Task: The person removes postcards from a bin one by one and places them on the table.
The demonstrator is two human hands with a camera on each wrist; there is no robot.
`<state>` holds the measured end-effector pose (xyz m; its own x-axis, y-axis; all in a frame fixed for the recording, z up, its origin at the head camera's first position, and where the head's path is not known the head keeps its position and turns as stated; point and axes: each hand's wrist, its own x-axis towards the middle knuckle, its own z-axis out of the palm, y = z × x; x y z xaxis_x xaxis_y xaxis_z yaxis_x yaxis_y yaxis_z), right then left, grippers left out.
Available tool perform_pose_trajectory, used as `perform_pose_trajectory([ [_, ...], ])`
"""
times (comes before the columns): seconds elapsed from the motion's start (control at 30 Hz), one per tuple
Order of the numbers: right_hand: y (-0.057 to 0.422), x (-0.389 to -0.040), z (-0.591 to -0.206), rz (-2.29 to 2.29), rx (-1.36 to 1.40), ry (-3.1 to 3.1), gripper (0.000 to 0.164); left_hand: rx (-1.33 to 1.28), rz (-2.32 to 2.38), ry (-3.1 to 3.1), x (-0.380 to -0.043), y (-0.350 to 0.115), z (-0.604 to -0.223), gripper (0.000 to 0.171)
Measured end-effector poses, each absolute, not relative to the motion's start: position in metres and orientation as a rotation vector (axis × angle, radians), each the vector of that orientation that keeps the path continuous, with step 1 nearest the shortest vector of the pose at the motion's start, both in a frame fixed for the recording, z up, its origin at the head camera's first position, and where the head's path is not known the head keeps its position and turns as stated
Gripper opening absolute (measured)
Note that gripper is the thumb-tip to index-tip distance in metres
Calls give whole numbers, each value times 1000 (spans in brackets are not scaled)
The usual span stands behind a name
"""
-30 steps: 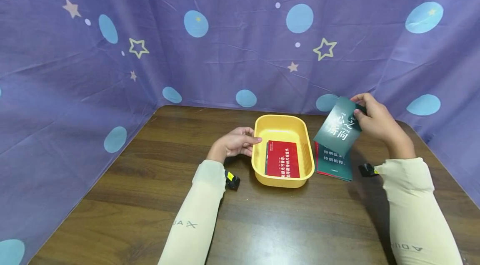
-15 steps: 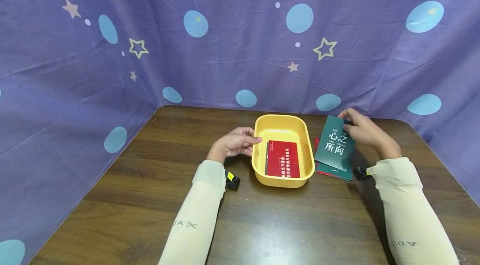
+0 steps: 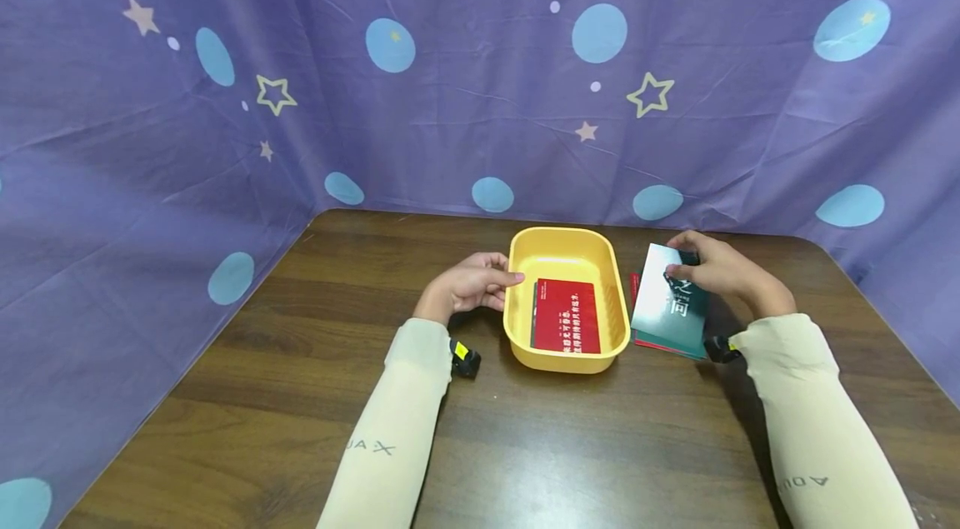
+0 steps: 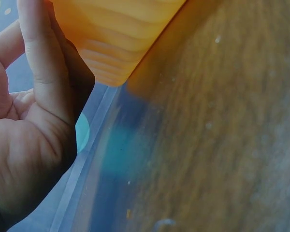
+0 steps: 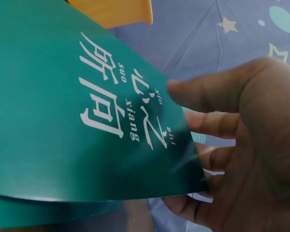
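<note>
My left hand grips the left rim of a yellow plastic tray, thumb over the edge and fingers along the outer wall. Inside the tray lies a red card with white writing, partly over a green one. To the right, my right hand pinches the far edge of a green card with white characters. That card sits low over a small pile of cards, whose red and green edges show beneath. In the right wrist view the green card bends slightly, with thumb on top and fingers behind.
Everything stands on a dark wooden table with a glossy surface. A purple curtain with stars and blue spots hangs behind its far edge and along both sides. A small black device is strapped at each wrist.
My right hand has brought the green card down and to the left, from tilted above the pile to lying close over it. The left hand and the tray have stayed put.
</note>
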<state>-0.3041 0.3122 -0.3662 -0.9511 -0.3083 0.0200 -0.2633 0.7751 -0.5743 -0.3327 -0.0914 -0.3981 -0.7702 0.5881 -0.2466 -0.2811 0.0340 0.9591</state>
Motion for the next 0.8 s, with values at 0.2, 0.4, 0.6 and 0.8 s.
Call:
perform_pose_trajectory([
  [0.2,314,-307,-371,-864,-554,2875,70,316,1802,1698,-332,-91,-397,22],
  [0.4,313,-309,-376,-872,-596,2844,73,311,1805,1704,-332,-90,-398,22],
  [0.6,311,-309,-381,-920,-536,2785,77,308,1809,1702,-333,-91,-398,22],
  [0.8,307,-310,-384,-909,-517,2782,77,308,1809,1707,-333,-91,-399,21],
])
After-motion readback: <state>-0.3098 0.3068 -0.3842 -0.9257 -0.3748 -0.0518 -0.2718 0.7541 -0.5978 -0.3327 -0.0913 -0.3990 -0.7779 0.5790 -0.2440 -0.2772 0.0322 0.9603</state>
